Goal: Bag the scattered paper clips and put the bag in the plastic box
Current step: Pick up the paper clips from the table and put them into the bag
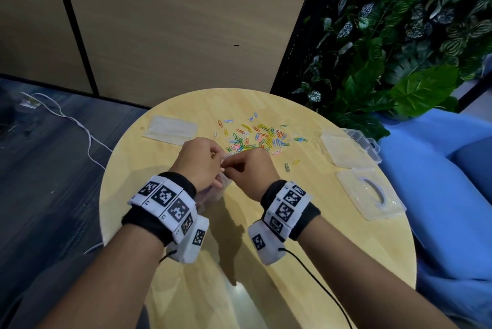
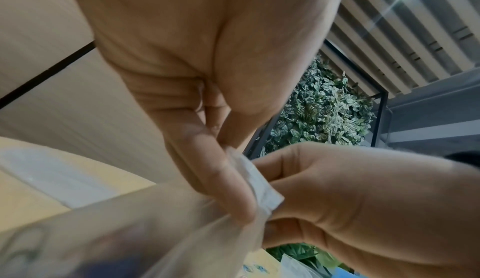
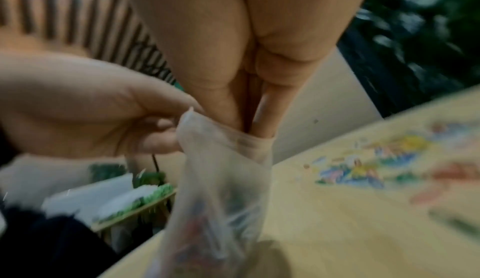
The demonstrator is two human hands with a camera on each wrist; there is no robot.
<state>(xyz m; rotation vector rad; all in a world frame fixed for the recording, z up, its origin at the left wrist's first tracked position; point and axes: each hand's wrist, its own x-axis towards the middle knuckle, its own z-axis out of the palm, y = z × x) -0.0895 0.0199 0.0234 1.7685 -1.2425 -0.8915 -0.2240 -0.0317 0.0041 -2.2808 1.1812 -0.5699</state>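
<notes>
Coloured paper clips (image 1: 255, 137) lie scattered on the far middle of the round wooden table (image 1: 292, 235). Both hands meet just in front of them. My left hand (image 1: 205, 161) pinches the rim of a clear zip bag (image 1: 213, 193), which hangs below it with several clips inside. In the left wrist view its fingers (image 2: 233, 190) clamp the white zip strip. My right hand (image 1: 250, 166) has thumb and fingertip (image 3: 262, 118) pinched together inside the bag's mouth (image 3: 228, 139), seemingly on clips; the film veils them. The open plastic box (image 1: 348, 150) stands at the right.
The box's clear lid (image 1: 370, 195) lies near the table's right edge. A stack of spare clear bags (image 1: 171, 130) sits at the far left. Two stray clips (image 1: 290, 165) lie to the right of my hands. Plants and a blue seat border the right side.
</notes>
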